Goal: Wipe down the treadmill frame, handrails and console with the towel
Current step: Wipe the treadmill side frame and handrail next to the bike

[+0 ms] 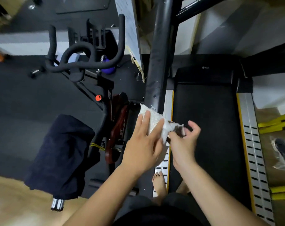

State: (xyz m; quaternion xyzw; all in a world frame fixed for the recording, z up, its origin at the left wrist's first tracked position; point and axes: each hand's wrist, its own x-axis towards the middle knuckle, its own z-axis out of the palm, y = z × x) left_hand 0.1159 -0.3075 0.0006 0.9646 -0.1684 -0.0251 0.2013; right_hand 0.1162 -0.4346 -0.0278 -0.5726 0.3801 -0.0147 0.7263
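The towel [154, 114] looks soft, light and floppy, and it is just by the black treadmill post [156, 70]. My left hand [143, 141] lies flat on it, fingers straight, and my right hand [185, 141] pinches its loose end. I think bunching it in one palm would stop it flopping.

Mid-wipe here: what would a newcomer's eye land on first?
The white fluffy towel stands out at centre, pressed by the left hand against the black treadmill upright while the right hand pinches its corner. Left of it stands a black exercise bike, a dark navy cloth draped over its seat.
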